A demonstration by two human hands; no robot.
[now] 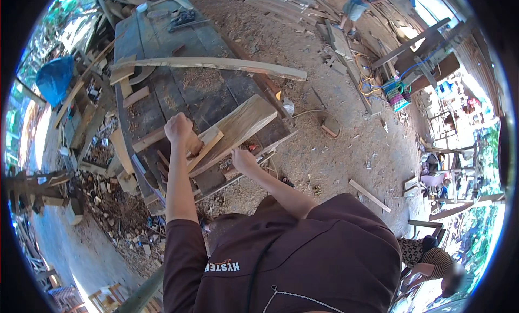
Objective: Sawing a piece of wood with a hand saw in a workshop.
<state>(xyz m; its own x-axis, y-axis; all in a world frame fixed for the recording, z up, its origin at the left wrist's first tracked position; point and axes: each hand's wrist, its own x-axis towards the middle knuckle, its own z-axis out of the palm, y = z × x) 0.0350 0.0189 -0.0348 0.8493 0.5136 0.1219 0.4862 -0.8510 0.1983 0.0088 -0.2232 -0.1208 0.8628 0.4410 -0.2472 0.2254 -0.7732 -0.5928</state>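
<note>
My left hand [179, 128] is closed in a fist over the workbench, beside a small brown wooden block [194, 145]. Whatever it grips is hidden under the fingers. A thick pale plank [246, 120] lies slantwise across the bench, with a narrow wooden strip [205, 149] resting along its near-left end. My right hand [243, 160] is at the plank's near edge, its fingers drawn together. What they hold, if anything, is too small to make out.
The dark plank workbench [157, 40] carries shavings, offcuts and a long curved board [216, 64] across its middle. Scrap wood heaps up on the left near a blue bag [54, 79]. A woven basket [396, 94] stands right; one person [357, 7] is far off, another [432, 267] lower right.
</note>
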